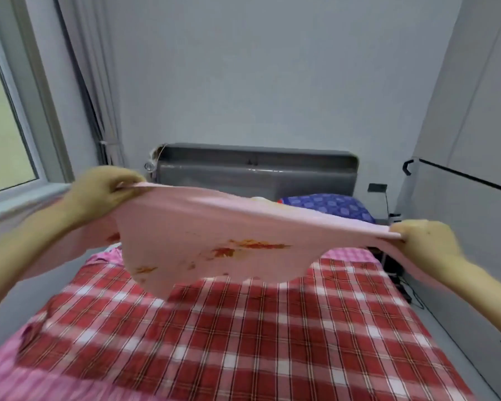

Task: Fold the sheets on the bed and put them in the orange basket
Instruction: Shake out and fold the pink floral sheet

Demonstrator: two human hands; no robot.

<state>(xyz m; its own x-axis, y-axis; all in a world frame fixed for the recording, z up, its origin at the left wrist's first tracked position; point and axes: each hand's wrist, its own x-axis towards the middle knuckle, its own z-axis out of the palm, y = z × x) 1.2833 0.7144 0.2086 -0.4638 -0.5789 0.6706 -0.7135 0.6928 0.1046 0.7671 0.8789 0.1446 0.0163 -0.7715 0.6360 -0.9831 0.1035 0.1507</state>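
A pale pink sheet [203, 227] with orange-red flower prints hangs stretched in the air above the bed. My left hand [102, 189] grips its upper left corner. My right hand [422, 238] pinches the opposite corner at the right. The sheet sags in the middle, its lower edge loose just over a red and white checked sheet [243, 328] spread flat on the bed. A pink checked sheet [0, 374] lies under that one, showing at the near left. The orange basket is not in view.
A grey headboard [258, 169] stands against the far wall, with a blue patterned pillow [330, 206] in front of it. A window [6, 140] and curtain are on the left. White cupboard fronts [469, 198] line the right, with a narrow floor strip beside the bed.
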